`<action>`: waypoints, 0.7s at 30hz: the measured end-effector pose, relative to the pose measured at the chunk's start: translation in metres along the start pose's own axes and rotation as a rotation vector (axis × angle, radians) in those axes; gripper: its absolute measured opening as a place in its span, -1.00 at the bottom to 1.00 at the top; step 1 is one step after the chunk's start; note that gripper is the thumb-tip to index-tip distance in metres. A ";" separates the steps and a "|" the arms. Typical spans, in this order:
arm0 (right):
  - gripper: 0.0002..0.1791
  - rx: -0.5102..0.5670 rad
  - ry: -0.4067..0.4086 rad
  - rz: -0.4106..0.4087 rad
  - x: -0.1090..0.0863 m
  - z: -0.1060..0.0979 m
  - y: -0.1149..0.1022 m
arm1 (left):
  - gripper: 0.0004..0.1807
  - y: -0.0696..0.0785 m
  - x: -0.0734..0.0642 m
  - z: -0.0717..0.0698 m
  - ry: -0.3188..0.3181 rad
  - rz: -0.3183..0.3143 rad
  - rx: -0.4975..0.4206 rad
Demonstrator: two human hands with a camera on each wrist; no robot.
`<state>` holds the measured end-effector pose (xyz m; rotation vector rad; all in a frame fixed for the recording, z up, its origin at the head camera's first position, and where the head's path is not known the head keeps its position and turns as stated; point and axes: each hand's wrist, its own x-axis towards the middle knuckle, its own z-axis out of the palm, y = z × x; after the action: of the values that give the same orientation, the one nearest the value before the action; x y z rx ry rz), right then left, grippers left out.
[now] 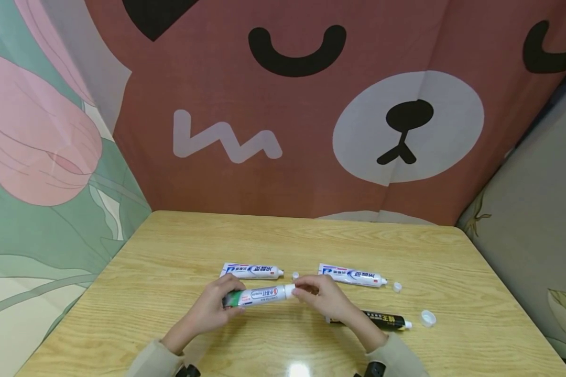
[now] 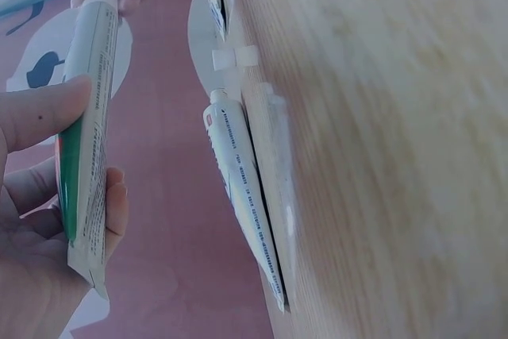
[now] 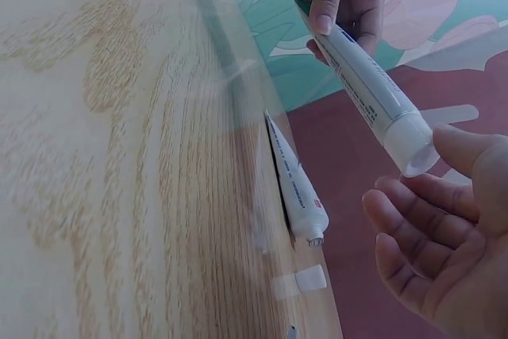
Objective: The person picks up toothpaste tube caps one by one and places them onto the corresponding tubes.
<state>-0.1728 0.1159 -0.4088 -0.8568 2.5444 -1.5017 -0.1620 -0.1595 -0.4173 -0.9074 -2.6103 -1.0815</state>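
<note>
My left hand (image 1: 217, 301) grips a white toothpaste tube (image 1: 264, 295) with a green end, holding it raised over the table. Its white cap (image 3: 409, 144) is still on the tube and points toward my right hand (image 1: 325, 296). Thumb and index finger of the right hand pinch the cap's edge, while the other fingers curl loosely below it in the right wrist view. Just behind the held tube lies a white-and-blue toothpaste tube (image 1: 254, 271) with its nozzle bare, a small white cap (image 1: 295, 275) beside it.
A second white-and-blue tube (image 1: 354, 276) lies uncapped further right, near another small cap (image 1: 397, 287). Partly under the right forearm is a black tube (image 1: 387, 320) with a bare white nozzle. A larger white cap (image 1: 428, 318) sits beside it on the wooden table (image 1: 170, 246).
</note>
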 end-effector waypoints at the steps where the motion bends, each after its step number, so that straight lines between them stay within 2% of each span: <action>1: -0.73 0.000 0.003 -0.003 0.001 0.001 0.005 | -0.63 0.000 0.000 0.000 0.001 -0.001 0.000; 7: -0.65 0.059 0.007 -0.061 0.002 0.000 0.011 | -0.63 0.001 0.000 0.000 0.007 -0.005 -0.003; 13: -0.73 0.032 0.014 -0.011 0.001 0.001 0.007 | -0.64 0.000 -0.001 0.000 -0.002 -0.012 -0.015; 16: -0.76 0.014 0.003 0.007 -0.001 -0.002 -0.008 | -0.64 0.000 -0.001 0.000 -0.003 -0.008 -0.020; 21: -0.82 0.001 -0.012 -0.009 -0.005 -0.007 -0.031 | -0.64 0.000 -0.001 0.001 0.000 0.003 -0.024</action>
<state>-0.1578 0.1126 -0.3805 -0.8756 2.5346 -1.4960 -0.1615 -0.1596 -0.4182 -0.9161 -2.6007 -1.1139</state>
